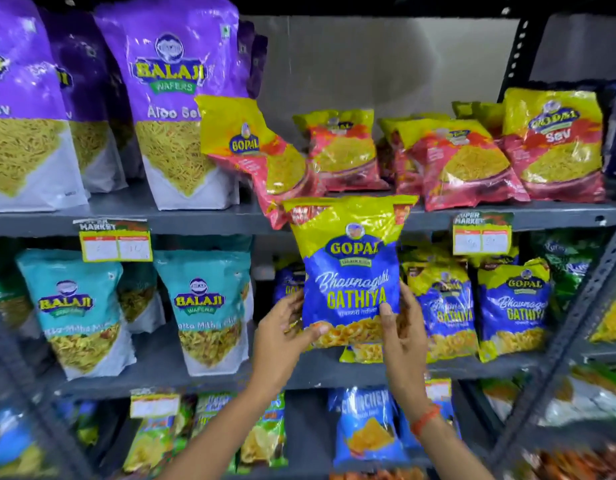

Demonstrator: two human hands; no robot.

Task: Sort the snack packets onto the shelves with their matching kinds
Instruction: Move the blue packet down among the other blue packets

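I hold a blue and yellow Gopal Gathiya packet (349, 271) upright in front of the middle shelf (230, 375). My left hand (282, 332) grips its lower left edge. My right hand (401, 327) grips its lower right edge, thumb on the front. Matching Gathiya packets (512, 306) stand just to the right on the same shelf, and one (287, 284) shows partly behind the held packet on the left. Red and yellow Gopal Sev packets (552, 143) fill the upper shelf on the right.
Purple Balaji Aloo Sev bags (174, 98) stand at upper left, teal Balaji bags (206, 306) at middle left. A red Sev packet (265, 157) leans over the upper shelf's edge. Price tags (481, 233) hang on the shelf edge. Blue packets (367, 427) sit below. A slotted steel upright (576, 313) runs diagonally at right.
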